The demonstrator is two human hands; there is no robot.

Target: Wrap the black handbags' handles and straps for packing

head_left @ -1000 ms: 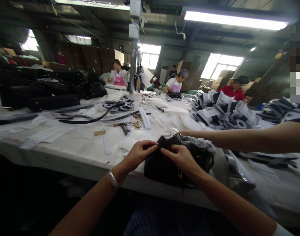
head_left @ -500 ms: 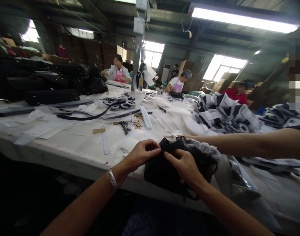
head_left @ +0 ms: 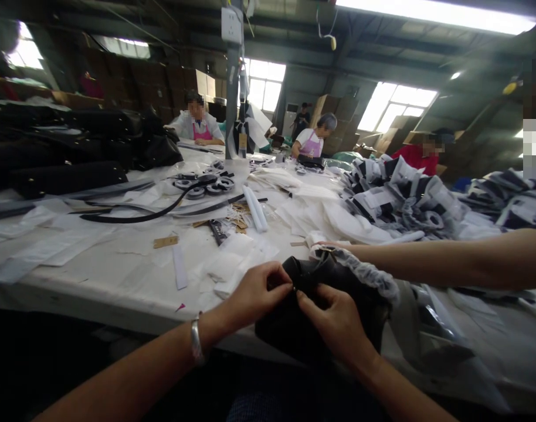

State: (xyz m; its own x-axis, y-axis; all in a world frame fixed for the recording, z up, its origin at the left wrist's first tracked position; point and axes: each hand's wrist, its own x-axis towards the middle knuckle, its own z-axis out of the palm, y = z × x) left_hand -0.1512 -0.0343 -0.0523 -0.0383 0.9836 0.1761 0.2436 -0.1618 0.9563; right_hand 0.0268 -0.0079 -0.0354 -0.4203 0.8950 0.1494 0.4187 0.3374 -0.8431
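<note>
1. Your black bag is sitting at the near edge of the table, in front of you, and both your hands are touching its upper part.
2. Your left hand is keeping thumb and forefinger narrow at a small shiny fitting; whether they are pinching anything, I cannot tell.
3. Your right hand is resting on the bag, its thumb and bent fingers standing slightly apart; whether they are gripping it, I cannot tell.
4. Crinkled white wrapping is running along the bag's top right, and another person's arm is reaching in behind it.
5. Beyond your left hand, a brown tag, a white strip and a white roll are lying on the table.
</note>
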